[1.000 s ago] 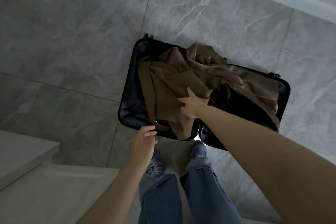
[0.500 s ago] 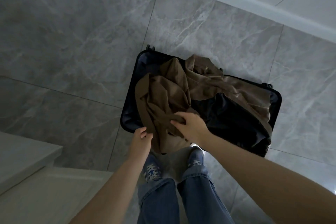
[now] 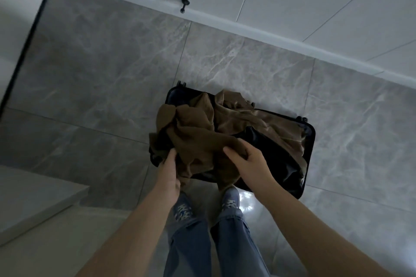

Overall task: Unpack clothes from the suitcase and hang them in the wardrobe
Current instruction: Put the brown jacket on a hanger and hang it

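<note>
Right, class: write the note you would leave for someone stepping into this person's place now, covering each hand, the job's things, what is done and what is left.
Left hand: grips the near left edge of the bunched dark brown cloth garment.
Right hand: grips the same garment at its right fold.
The open black hard-shell suitcase lies on the grey marbled floor tiles; the garment is bunched over its near half. A lighter tan garment lies across the far side.
Done: first garment in both hands' grip.
Left: lift it clear, hang it, then the tan one. No wardrobe in view.
</note>
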{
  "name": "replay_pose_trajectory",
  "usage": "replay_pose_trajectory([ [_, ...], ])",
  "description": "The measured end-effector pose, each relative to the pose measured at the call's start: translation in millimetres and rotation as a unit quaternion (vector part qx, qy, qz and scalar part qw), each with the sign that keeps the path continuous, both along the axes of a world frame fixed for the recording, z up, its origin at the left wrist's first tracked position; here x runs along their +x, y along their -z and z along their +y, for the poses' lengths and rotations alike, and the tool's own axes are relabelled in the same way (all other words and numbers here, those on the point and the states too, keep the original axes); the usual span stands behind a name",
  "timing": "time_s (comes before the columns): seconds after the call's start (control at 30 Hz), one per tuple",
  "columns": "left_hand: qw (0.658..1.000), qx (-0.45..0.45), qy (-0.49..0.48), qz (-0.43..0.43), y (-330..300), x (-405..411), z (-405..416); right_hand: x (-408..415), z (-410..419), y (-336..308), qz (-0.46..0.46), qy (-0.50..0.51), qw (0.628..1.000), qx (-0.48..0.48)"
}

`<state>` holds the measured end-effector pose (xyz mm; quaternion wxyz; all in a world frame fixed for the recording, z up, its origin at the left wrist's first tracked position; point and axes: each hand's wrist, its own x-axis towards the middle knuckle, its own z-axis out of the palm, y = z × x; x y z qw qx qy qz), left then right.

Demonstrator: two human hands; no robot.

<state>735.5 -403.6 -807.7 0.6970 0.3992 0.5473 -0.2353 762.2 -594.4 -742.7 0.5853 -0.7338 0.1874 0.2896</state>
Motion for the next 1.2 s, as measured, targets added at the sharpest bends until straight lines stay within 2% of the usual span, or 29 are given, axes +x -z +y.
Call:
replay_pose_trajectory([
  [0.07, 0.999, -0.043, -0.009, -0.032, -40, 7, -11, 1, -14, -4, 0.011, -0.008, 0.997, -0.069],
  [0.17, 0.992, -0.102, -0.017, -0.07, -96, 15, -45, -17, -25, -17, 0.035, -0.035, 0.992, -0.12],
  [0.23, 0.991, -0.113, 0.002, -0.064, -129, 15, -69, -42, -23, -44, -0.008, -0.023, 0.99, -0.141],
  [0.3, 0.988, -0.132, 0.06, -0.049, -160, 9, -92, -70, -21, -74, -0.069, -0.012, 0.985, -0.155],
  [0.4, 0.975, -0.16, 0.143, -0.051, -210, -2, -118, -97, -24, -115, -0.083, 0.012, 0.99, -0.117],
  [0.53, 0.969, -0.17, 0.143, -0.109, -265, -6, -136, -113, -36, -156, -0.071, 0.082, 0.992, -0.06],
  [0.67, 0.96, -0.183, 0.142, -0.154, -319, -9, -150, -108, -51, -194, -0.09, 0.189, 0.976, -0.062],
  [0.77, 0.96, -0.162, 0.136, -0.182, -350, -13, -158, -102, -65, -224, -0.104, 0.235, 0.966, -0.031],
  [0.93, 0.944, -0.075, 0.163, -0.276, -392, -7, -167, -95, -94, -280, -0.172, 0.24, 0.955, 0.003],
  [1.07, 0.919, 0.033, 0.23, -0.318, -415, -5, -164, -86, -112, -333, -0.224, 0.222, 0.948, 0.044],
  [1.13, 0.91, 0.08, 0.239, -0.328, -422, -7, -158, -87, -115, -365, -0.247, 0.24, 0.936, 0.071],
  [1.2, 0.884, 0.11, 0.263, -0.371, -433, -8, -151, -92, -117, -397, -0.242, 0.279, 0.923, 0.106],
])
